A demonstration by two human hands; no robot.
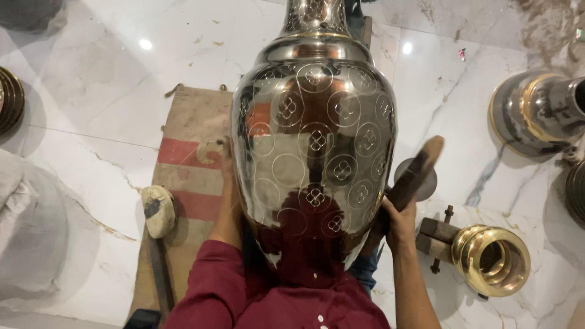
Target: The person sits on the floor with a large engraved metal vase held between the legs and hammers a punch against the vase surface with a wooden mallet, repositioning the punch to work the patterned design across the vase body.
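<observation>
No packages, labels, signs or screens anywhere in view, nothing boxed, wrapped, tagged or lit up on the marble floor.

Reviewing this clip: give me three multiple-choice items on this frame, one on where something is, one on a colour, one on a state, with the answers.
1. Where does the open brass ring piece lie?
A. On the striped cloth
B. On the marble floor, to the right of the vase
C. On top of the vase

2. What colour is the person's sleeve?
A. Dark red
B. Blue
C. White

3. What is the right hand doing?
A. Lying flat on the floor
B. Gripping a wooden mallet
C. Holding the brass ring piece

Answers:
1 B: it rests on the marble, right of the large engraved metal vase.
2 A: the sleeve running up the vase's left side is maroon.
3 B: the fingers are closed around the mallet's handle beside the vase.
</observation>
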